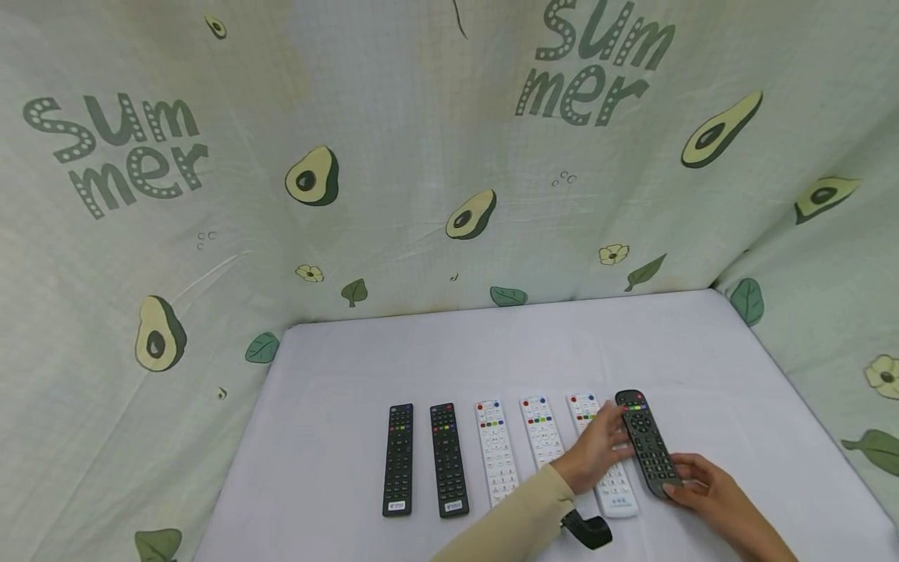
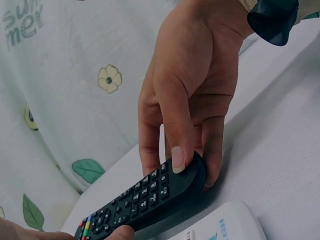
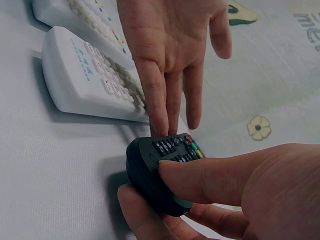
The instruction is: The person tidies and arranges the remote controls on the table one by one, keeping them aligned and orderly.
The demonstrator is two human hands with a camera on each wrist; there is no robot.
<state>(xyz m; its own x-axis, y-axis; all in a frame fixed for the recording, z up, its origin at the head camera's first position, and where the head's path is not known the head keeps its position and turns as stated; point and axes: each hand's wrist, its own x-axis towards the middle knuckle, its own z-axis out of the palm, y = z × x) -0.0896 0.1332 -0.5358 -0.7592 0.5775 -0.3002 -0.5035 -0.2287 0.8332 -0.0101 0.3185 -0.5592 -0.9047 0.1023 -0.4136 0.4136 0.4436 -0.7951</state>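
A black remote control [image 1: 648, 443] with rounded ends lies at a slant at the right end of a row of remotes. My right hand [image 1: 716, 499] pinches its lower end, thumb on the keypad face and fingers beneath, as the right wrist view shows. That end looks slightly raised off the table in this view. My left hand [image 1: 593, 453] is by the upper left edge, its fingers [image 3: 152, 95] extended and touching the remote, thumb apart. The left forearm passes over part of the nearest white remote [image 1: 616, 492], hiding its middle.
Two more white remotes [image 1: 495, 453] [image 1: 541, 429] and two slim black remotes [image 1: 398, 460] [image 1: 449, 460] continue the row leftward on the white table [image 1: 316, 437]. A curtain [image 1: 393, 156] printed with avocados hangs behind. A black strap [image 1: 590, 531] is at the left wrist.
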